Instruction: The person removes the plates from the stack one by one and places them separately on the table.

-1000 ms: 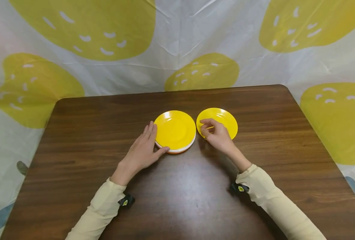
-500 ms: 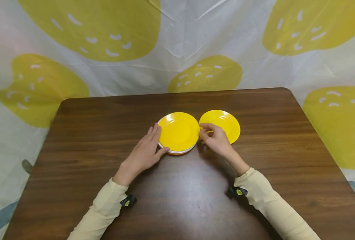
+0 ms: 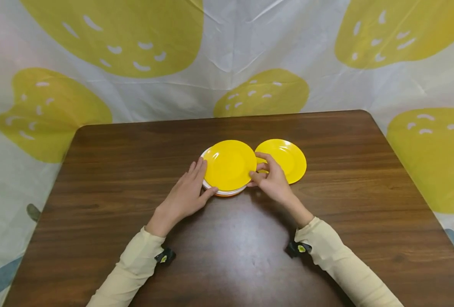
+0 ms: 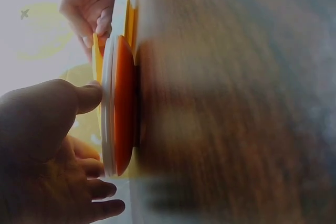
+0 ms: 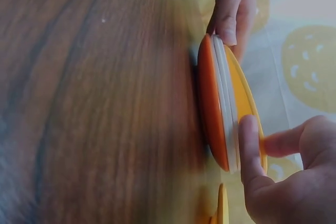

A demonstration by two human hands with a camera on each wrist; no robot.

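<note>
A yellow plate tops a small stack in the middle of the table, its right side tilted up. My right hand pinches that raised edge; in the right wrist view the thumb and a finger sit on either side of the rim. Beneath it lie white plates, and at the bottom an orange plate. My left hand rests against the stack's left side with fingers extended, the thumb touching the front rim. A second yellow plate lies on the table just behind my right hand, partly covered by it.
The brown wooden table carries the plates near its far half. Behind it hangs a white curtain with large yellow fruit shapes, close to the table's back edge.
My right hand has moved left from over the second yellow plate to the stack and taken hold of the top yellow plate, raising its right edge. My left hand stays at the stack.
</note>
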